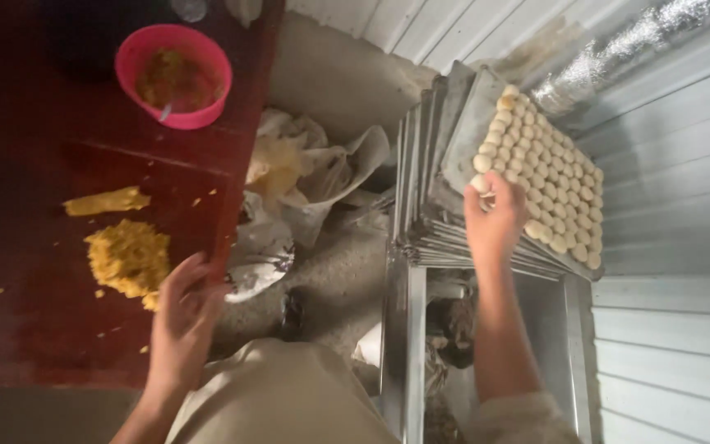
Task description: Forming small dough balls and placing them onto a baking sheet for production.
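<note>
Pale dough balls [546,168] fill the metal tray [463,131] at two o'clock, on top of a stack of trays [417,197]. Your right hand [493,224] reaches over the tray's near edge, fingers curled by the closest balls; whether it grips one, you cannot tell. Your left hand [181,316] rests open on the dark red tabletop [34,329] edge at eight o'clock, just beside a yellow crumbly heap [127,257]. A pink bowl [174,76] stands at eleven o'clock.

Dark red table [34,329] bearing pink bowl [173,76], yellow dough heap [128,257], flattened yellow strip [107,201], scattered crumbs
</note>
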